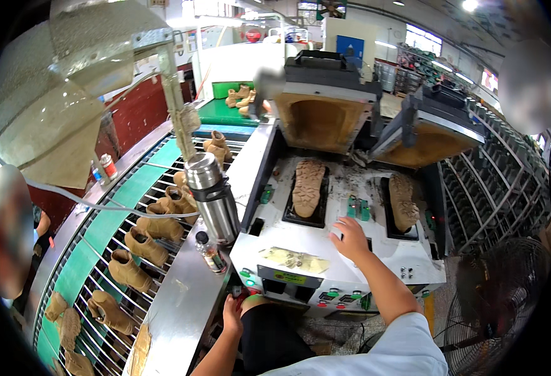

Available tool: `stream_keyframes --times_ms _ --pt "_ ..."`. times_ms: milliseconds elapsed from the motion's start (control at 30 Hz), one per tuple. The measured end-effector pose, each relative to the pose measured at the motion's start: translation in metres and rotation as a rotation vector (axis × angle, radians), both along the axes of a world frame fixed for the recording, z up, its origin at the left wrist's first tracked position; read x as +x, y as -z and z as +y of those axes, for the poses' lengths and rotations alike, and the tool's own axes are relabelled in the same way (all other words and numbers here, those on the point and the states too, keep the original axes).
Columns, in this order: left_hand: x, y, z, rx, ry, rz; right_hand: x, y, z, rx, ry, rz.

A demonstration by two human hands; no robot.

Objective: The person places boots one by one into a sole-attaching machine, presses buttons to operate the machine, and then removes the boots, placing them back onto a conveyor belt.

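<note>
My right hand (350, 239) lies on the white top of a two-station press machine (350, 260), fingers stretched out and nothing seen in them. It is beside a tan treaded shoe sole (308, 188), which faces up in a black recess. A second tan sole (403, 202) sits in the right recess. Over the recesses, the left lid (325, 103) and right lid (427, 135) are raised. My left hand (232, 314) is low at the machine's front left corner, next to a lit green button (250, 282); its fingers are small and partly hidden.
To the left, a roller conveyor (87, 250) carries several tan boots (130, 271). A steel flask (212, 197) and a small bottle (210, 252) stand on the metal ledge. A black fan (495, 307) is at the lower right, with metal racks (495, 194) behind. Another person (42, 220) is at the far left.
</note>
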State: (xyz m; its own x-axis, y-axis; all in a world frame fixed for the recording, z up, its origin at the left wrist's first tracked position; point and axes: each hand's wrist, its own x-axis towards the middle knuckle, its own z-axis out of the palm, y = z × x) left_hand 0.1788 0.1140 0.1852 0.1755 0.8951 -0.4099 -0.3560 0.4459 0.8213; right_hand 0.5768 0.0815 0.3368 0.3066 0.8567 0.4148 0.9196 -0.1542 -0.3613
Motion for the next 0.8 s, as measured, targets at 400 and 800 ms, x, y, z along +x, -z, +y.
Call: stream_keyframes --times_ms 400,800 --pt "0.010 0.014 -0.011 0.089 0.263 -0.091 0.166 -0.024 -0.112 0.210 0.735 -0.123" --pt "-0.126 0.034 -0.055 -0.001 -0.161 -0.050 0.201 -0.102 -0.087 -0.030 0.696 0.226"
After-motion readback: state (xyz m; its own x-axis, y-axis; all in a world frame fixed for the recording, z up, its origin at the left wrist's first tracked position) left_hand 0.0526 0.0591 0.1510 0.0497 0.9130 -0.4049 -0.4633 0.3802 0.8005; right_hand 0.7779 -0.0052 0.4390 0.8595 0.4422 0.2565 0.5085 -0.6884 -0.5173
